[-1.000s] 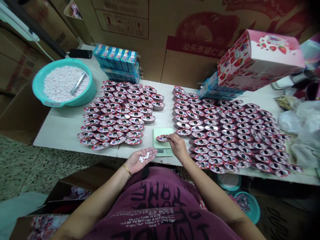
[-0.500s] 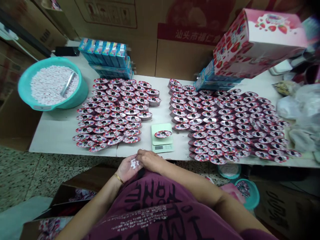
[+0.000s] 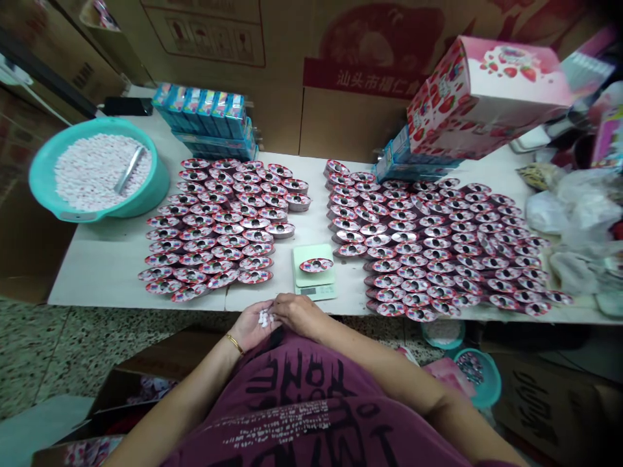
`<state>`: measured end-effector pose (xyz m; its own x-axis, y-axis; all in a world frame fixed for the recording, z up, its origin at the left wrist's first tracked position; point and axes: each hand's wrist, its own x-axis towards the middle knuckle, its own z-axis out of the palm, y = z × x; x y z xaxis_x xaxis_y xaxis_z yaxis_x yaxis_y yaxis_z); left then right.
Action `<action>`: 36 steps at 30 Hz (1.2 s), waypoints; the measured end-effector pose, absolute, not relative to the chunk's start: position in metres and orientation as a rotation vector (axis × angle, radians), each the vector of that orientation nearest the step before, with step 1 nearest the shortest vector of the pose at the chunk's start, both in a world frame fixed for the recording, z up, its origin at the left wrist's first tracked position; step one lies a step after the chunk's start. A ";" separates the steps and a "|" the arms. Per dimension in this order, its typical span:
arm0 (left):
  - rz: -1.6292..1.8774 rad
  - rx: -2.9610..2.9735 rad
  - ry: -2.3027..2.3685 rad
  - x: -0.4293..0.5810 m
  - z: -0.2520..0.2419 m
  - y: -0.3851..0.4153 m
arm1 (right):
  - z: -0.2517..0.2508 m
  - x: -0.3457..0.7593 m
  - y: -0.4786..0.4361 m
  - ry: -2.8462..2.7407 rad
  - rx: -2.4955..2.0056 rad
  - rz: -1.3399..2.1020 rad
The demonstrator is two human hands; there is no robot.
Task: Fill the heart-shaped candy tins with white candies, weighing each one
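Note:
My left hand (image 3: 253, 325) is cupped palm up at the table's near edge, with a small heap of white candies (image 3: 264, 318) in it. My right hand (image 3: 295, 313) lies beside it, its fingertips pinched in the heap. Just beyond them a pale green scale (image 3: 314, 280) stands on the white table (image 3: 102, 259), with one pink oval tin (image 3: 316, 264) resting on it. Several pink oval tins (image 3: 219, 227) lie in rows left of the scale, and a larger field of pink tins (image 3: 438, 246) lies to its right.
A teal basin (image 3: 95, 170) of white candies with a metal scoop (image 3: 129, 168) stands at the far left. Blue packs (image 3: 209, 120) are stacked behind the tins. A strawberry-printed box (image 3: 481, 91) sits at the back right, plastic bags (image 3: 579, 220) to the right. Cardboard cartons stand behind; teal bowls (image 3: 474, 373) below.
My right hand left the tin on the scale and came back to the candies in my left palm. My left hand drew slightly closer to my body.

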<state>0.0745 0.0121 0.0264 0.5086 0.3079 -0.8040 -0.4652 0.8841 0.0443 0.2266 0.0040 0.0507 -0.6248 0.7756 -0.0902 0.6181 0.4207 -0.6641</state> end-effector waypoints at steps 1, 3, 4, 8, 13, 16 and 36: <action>0.467 -0.185 0.918 0.075 0.025 0.013 | 0.050 0.230 0.005 -2.419 -1.244 0.964; 0.462 -0.179 0.931 0.075 0.024 0.015 | 0.047 0.242 0.009 -2.320 -1.331 0.841; 0.455 -0.174 0.955 0.075 0.023 0.017 | 0.044 0.251 0.012 -2.250 -1.397 0.761; 0.435 -0.175 1.028 0.074 0.025 0.020 | 0.032 0.295 0.027 -2.067 -1.685 0.557; 0.474 -0.198 1.013 0.073 0.024 0.021 | 0.021 0.326 0.037 -2.269 -1.814 0.519; 0.512 -0.217 1.036 0.068 0.023 0.022 | 0.018 0.328 0.044 -2.360 -1.816 0.563; 0.633 -0.232 1.155 0.048 0.021 0.033 | 0.008 0.400 0.057 -2.171 -2.108 0.222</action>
<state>0.0479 0.0326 0.0212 0.2544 0.3449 -0.9035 -0.5755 0.8048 0.1453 0.4004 0.0571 0.0076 -0.0316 0.9992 -0.0249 0.9835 0.0266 -0.1788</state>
